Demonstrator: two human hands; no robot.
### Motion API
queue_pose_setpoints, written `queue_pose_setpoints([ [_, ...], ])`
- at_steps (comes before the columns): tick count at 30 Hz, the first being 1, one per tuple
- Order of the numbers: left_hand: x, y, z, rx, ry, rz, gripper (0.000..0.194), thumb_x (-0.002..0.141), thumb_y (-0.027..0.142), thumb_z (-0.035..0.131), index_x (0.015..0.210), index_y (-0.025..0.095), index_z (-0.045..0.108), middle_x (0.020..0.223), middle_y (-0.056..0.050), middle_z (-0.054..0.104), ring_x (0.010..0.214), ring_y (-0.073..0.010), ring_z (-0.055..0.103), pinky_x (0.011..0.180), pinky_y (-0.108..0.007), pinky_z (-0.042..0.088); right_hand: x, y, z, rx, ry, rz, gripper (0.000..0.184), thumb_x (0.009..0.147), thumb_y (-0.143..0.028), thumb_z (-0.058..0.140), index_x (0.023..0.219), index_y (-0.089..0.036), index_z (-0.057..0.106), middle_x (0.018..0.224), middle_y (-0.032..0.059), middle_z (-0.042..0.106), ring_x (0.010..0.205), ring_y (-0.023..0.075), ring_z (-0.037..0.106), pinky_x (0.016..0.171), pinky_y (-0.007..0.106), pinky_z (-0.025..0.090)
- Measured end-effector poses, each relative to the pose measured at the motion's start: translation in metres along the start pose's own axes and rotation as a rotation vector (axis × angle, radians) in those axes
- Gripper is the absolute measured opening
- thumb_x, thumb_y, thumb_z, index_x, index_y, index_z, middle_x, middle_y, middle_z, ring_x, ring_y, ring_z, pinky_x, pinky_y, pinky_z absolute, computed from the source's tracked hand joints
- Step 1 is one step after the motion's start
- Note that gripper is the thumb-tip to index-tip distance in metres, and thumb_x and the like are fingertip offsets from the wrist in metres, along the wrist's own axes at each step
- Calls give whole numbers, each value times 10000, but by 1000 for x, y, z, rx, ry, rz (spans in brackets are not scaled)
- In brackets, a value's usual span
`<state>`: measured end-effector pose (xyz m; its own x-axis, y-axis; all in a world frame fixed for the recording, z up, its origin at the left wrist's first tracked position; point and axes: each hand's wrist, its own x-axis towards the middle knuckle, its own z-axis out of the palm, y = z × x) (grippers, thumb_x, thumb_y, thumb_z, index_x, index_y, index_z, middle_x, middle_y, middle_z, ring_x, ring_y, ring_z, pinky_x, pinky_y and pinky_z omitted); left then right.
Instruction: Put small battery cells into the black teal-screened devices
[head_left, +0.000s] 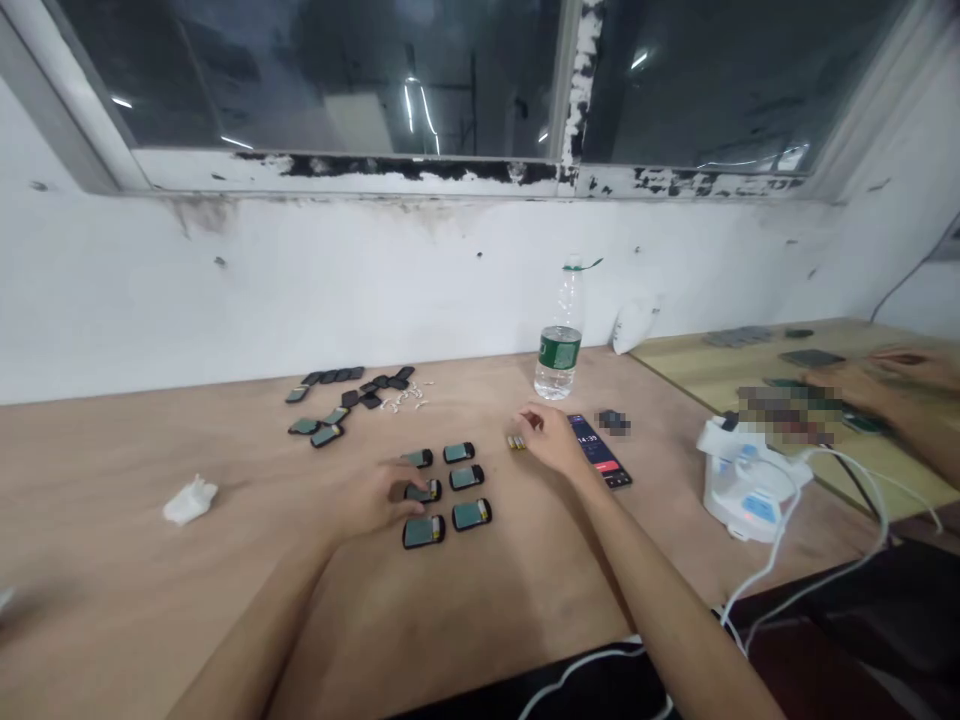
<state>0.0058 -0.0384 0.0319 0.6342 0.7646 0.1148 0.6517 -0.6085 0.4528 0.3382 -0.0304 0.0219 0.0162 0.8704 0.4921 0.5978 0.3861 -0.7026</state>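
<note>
My left hand point(375, 497) rests on the table with thumb and fingers closed around the left edge of a small black case with a green circuit board point(422, 491). That case is the middle one of a left column, with another case point(424, 531) nearer me and one point(418, 458) beyond. A right column of similar cases point(466, 476) lies beside it. My right hand point(550, 437) is bent, fingertips together, just over a few small yellow-and-silver cylinders point(516, 442) that look like batteries. Whatever its fingertips hold is hidden.
Behind lie more cases point(327, 434), dark pieces point(371, 390) and white bits point(405, 398). A water bottle point(559, 350), phone point(602, 455), crumpled white tissue point(190, 500) and white device with cables point(750, 490) stand around. A co-worker's hands point(832, 385) are at the right.
</note>
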Motion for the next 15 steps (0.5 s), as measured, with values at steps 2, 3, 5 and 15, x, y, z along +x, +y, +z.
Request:
queue_pose_setpoints([
  [2,1,3,2,22,36,-16,180,807,371,760,945,257,786,958,-32,754,831,-228,700,736,-311,551,-4,-8,3,18,-65,-47,201,920,-261,554,816,-178,705,739,27,702,666,168,586,640,269,414],
  [3,1,5,3,25,78,-12,166,802,356,761,929,251,781,940,-31,754,836,-229,701,739,-311,551,-7,-13,5,28,-110,-84,197,930,-256,556,837,-181,712,766,28,711,688,169,596,652,269,421],
  [5,3,7,8,15,186,25,134,801,330,759,895,234,758,917,-31,753,849,-222,703,761,-308,553,-13,-23,10,58,-216,-167,188,951,-239,552,898,-192,726,857,35,732,753,171,619,689,268,442],
  [15,6,2,32,178,430,331,113,922,331,700,893,224,720,1060,-67,746,928,-204,718,844,-315,564,-40,-54,45,176,-457,-226,223,869,-226,687,1084,-234,627,1016,24,705,896,188,654,804,289,509],
])
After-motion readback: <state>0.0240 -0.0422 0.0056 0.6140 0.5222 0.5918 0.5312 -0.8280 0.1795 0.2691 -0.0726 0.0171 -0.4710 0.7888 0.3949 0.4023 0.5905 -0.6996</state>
